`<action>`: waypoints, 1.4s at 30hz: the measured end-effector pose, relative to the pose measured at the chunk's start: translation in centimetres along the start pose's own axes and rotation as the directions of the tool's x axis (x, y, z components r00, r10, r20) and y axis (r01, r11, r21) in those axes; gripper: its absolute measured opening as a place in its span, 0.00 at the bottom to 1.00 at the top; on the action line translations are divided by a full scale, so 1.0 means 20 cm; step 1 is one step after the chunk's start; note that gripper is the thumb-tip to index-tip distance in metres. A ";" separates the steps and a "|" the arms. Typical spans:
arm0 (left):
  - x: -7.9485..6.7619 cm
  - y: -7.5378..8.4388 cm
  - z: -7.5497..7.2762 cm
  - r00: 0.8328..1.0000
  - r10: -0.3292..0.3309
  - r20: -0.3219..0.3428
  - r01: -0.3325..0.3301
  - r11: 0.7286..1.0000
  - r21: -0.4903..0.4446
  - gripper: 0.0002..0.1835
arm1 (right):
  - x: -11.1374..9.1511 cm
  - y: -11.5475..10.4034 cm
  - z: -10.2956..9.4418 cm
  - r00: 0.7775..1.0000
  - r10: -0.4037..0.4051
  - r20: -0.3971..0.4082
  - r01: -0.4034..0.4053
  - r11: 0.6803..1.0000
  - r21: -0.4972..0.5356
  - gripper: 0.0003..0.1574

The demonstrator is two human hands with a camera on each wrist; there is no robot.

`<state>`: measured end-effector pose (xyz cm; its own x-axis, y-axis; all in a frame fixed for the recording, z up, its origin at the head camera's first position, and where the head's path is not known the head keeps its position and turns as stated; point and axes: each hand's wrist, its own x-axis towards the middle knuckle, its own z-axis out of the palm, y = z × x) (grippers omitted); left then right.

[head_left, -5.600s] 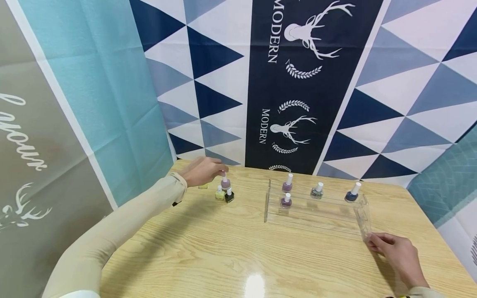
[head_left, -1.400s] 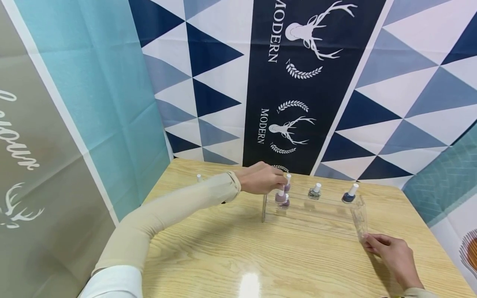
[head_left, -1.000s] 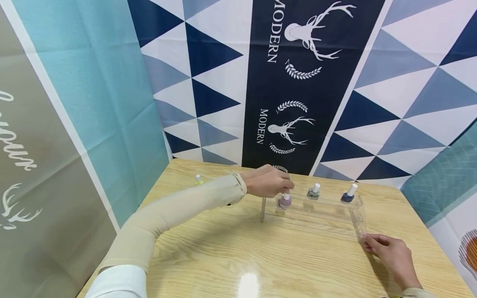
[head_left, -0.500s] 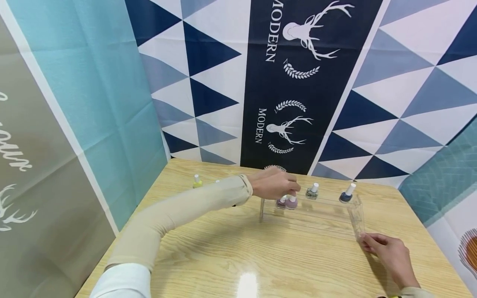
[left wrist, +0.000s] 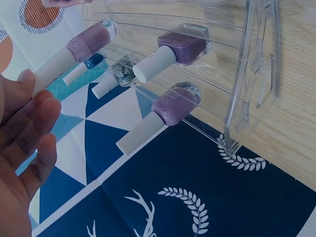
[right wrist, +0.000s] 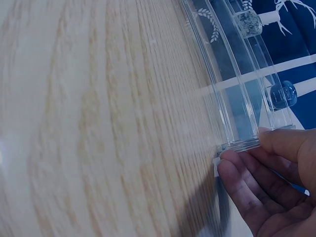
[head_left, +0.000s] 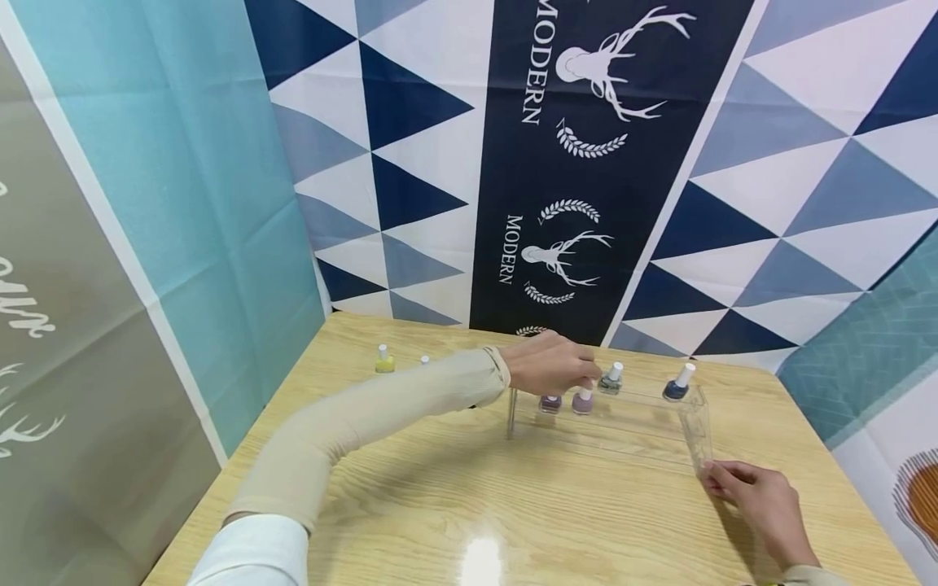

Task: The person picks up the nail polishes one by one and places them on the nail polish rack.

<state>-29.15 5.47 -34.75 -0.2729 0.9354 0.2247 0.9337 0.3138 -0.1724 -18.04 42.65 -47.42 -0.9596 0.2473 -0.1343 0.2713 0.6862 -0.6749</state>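
Observation:
My left hand pinches the white cap of a light purple nail polish bottle, over the lower tier of a clear stepped rack. Whether the bottle touches the tier, I cannot tell. Beside it on that tier sits a dark purple bottle. The upper tier bears a mauve bottle, hidden behind my hand in the head view, a speckled glitter bottle and a dark blue bottle. At the rack's right end, my right hand grips the clear side panel between thumb and fingers.
A yellow nail polish bottle stands at the table's back left. Near it a white cap shows above my left sleeve, which hides what is below. Patterned cloth hangs behind the wooden table.
My left hand has carried the light purple bottle from the cluster at left to the rack, then rightward past the dark purple bottle. My right hand has kept its grip on the rack.

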 end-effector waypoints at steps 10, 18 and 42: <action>0.05 0.01 0.03 1.000 -0.010 0.002 0.010 1.000 0.010 0.09 | 0.00 0.00 0.01 1.000 0.010 0.005 -0.010 0.999 0.054 0.39; 0.07 0.00 0.04 0.999 -0.032 0.015 0.032 0.999 0.036 0.09 | 0.00 0.01 0.01 1.000 0.012 -0.023 -0.011 1.000 0.023 0.40; 0.18 -0.01 0.15 0.999 -0.044 -0.007 0.045 0.993 0.109 0.08 | 0.00 0.01 0.03 0.999 0.026 -0.043 -0.025 0.999 0.028 0.37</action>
<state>-31.05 9.24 -36.70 -0.3121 0.9195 0.2390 0.8897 0.3711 -0.2658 -18.12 42.41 -47.88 -0.9482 0.2941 -0.1202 0.2925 0.6604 -0.6916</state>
